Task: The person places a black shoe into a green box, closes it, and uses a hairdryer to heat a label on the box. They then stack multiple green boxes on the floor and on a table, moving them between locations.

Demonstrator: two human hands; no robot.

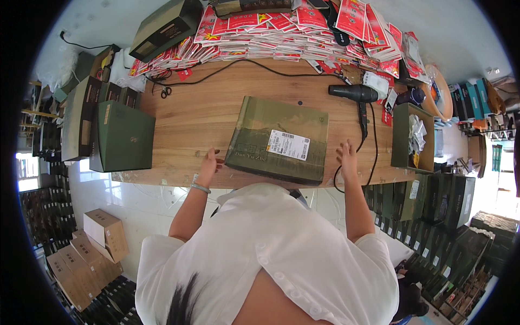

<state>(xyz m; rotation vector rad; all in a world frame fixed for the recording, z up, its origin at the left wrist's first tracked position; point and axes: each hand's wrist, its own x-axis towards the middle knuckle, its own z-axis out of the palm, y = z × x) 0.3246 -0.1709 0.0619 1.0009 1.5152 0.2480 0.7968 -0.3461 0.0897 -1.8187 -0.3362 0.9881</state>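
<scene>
A flat green shoe box [254, 122] lies slightly turned on the wooden table [184, 119] in front of me. Its lid is down, and a white label [288, 145] sticks to the top. My left hand [210, 164] is just off the box's left side, fingers apart and holding nothing. On the other side, my right hand [348, 155] hovers near the box's right edge, also empty with fingers spread. Close to the right hand runs the black cord of a hair dryer [353, 93], which rests at the table's right.
Stacks of red printed cards [281, 46] line the back. Small scissors [166, 92] lie at the back left. Green boxes [123, 135] stand at the left edge; an open box [413, 138] holding crumpled wrapping sits at the right edge. Cartons [105, 233] stand on the floor at left.
</scene>
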